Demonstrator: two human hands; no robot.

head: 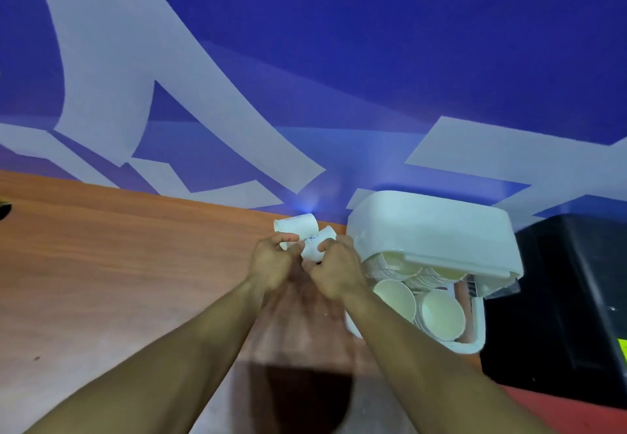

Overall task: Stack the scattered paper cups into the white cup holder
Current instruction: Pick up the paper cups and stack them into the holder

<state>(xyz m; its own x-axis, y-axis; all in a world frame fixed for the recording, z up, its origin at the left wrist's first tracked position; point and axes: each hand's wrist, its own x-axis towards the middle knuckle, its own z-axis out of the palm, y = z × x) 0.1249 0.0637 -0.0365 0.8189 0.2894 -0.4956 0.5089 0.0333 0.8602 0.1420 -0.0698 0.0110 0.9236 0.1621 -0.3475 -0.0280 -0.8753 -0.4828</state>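
Two white paper cups lie near the far edge of the wooden table [101,264]. My left hand [271,264] grips the rear cup [295,223], which lies on its side with its mouth to the left. My right hand [334,271] is closed around the nearer cup [315,247], tilted, with blue print on its side. The two cups touch between my hands. Just to the right stands the white cup holder [431,230], with several stacked cups [395,298] showing their open mouths at its front.
A blue wall with pale grey shapes [305,77] rises right behind the table edge. A black box [570,298] sits to the right of the cup holder. My shadow falls on the table between my forearms.
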